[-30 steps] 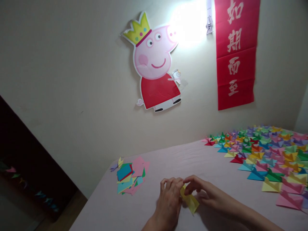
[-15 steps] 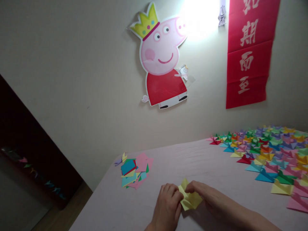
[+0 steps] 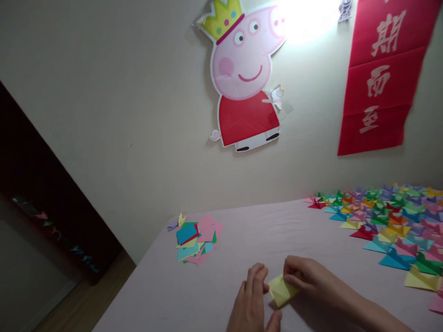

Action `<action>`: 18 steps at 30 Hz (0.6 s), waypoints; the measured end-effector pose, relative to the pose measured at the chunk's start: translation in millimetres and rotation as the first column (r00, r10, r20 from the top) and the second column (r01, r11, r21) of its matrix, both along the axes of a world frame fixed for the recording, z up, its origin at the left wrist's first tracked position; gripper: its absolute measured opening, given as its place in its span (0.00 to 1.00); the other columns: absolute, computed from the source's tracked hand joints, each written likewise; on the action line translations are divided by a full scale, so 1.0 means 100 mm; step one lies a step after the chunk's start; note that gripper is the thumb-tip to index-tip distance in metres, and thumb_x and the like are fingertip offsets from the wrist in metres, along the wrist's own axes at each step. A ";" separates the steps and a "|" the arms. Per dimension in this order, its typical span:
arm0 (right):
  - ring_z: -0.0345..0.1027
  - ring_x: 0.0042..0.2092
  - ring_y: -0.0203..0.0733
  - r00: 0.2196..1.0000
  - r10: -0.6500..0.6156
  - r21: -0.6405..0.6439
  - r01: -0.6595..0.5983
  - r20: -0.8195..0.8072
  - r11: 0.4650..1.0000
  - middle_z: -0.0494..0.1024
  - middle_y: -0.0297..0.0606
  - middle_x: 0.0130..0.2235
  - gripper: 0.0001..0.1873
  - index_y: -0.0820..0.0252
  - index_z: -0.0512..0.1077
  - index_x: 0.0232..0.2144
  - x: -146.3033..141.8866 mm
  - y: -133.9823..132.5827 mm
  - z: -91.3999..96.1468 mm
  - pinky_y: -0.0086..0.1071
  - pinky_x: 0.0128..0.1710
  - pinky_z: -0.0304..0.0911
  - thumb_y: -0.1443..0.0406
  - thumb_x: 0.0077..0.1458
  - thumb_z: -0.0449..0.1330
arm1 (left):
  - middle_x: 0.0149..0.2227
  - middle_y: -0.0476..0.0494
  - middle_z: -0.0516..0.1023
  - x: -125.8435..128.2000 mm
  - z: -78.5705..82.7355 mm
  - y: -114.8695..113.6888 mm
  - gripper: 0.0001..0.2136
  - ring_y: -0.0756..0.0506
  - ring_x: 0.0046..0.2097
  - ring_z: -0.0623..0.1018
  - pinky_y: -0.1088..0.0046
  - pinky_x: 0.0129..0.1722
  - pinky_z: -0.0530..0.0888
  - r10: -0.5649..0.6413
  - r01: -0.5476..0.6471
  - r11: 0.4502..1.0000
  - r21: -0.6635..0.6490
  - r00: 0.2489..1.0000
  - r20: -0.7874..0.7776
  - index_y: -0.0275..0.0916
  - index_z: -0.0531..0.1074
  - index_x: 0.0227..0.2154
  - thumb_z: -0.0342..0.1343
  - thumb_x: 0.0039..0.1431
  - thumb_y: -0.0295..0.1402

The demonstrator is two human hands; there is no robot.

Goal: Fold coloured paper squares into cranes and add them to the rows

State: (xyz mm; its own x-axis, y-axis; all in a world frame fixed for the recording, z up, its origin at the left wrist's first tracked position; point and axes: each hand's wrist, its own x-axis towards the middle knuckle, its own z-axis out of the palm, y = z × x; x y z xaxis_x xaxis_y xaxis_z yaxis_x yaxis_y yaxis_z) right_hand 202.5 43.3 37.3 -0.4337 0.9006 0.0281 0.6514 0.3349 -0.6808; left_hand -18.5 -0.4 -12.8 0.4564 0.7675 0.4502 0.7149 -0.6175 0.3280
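Note:
A piece of yellow origami paper [image 3: 281, 291], folded into a small flat shape, is at the near part of the bed-like surface. My right hand [image 3: 306, 274] pinches its upper right edge between thumb and curled fingers, which cover that corner. To the left, my left hand [image 3: 252, 297] is open, its thumb apart from the bent fingers. The fingertips come close to the paper's left edge; whether they touch it I cannot tell.
A pile of coloured paper sheets [image 3: 188, 235] lies at the left, with a small folded yellow piece [image 3: 181, 219] behind it. Many folded paper figures [image 3: 396, 230] stand in rows at the right. A pink cloth [image 3: 249, 235] covers the surface, which meets a wall [image 3: 155, 115].
The yellow paper has gone from partly spread with raised flaps to a smaller, flatter shape. My left hand has let go of it and opened. The view has shifted slightly.

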 end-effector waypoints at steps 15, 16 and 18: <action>0.72 0.32 0.42 0.991 -0.018 -0.038 0.023 0.130 0.999 0.80 0.37 0.31 0.11 0.54 0.72 0.29 -0.13 0.15 -0.13 0.30 0.32 0.61 0.61 0.56 0.51 | 0.47 0.41 0.81 0.21 -0.89 -0.02 0.12 0.43 0.53 0.77 0.65 0.56 0.68 0.057 0.093 0.873 0.478 0.955 -0.291 0.42 0.72 0.52 0.53 0.67 0.32; 0.72 0.32 0.42 0.992 -0.021 -0.042 0.026 0.122 0.999 0.80 0.36 0.31 0.10 0.54 0.72 0.29 -0.12 0.14 -0.14 0.30 0.32 0.61 0.61 0.56 0.51 | 0.48 0.41 0.80 0.21 -0.89 -0.03 0.12 0.42 0.53 0.77 0.64 0.57 0.68 0.056 0.091 0.879 0.467 0.955 -0.292 0.43 0.72 0.52 0.53 0.68 0.33; 0.72 0.32 0.42 0.994 -0.026 -0.057 0.032 0.107 0.998 0.80 0.36 0.31 0.10 0.54 0.71 0.29 -0.11 0.14 -0.17 0.31 0.32 0.61 0.60 0.56 0.52 | 0.50 0.41 0.79 0.22 -0.92 -0.05 0.13 0.41 0.54 0.76 0.63 0.57 0.69 0.067 0.080 0.878 0.472 0.955 -0.288 0.44 0.72 0.53 0.53 0.68 0.34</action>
State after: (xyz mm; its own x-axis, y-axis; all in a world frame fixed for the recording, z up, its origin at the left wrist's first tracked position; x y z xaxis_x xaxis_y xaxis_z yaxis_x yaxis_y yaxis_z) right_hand 191.4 57.1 20.6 -0.4052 0.9116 -0.0698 0.7298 0.2765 -0.6253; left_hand 3.0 -5.8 -104.4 0.6260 0.4914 0.6055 0.7266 -0.6494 -0.2242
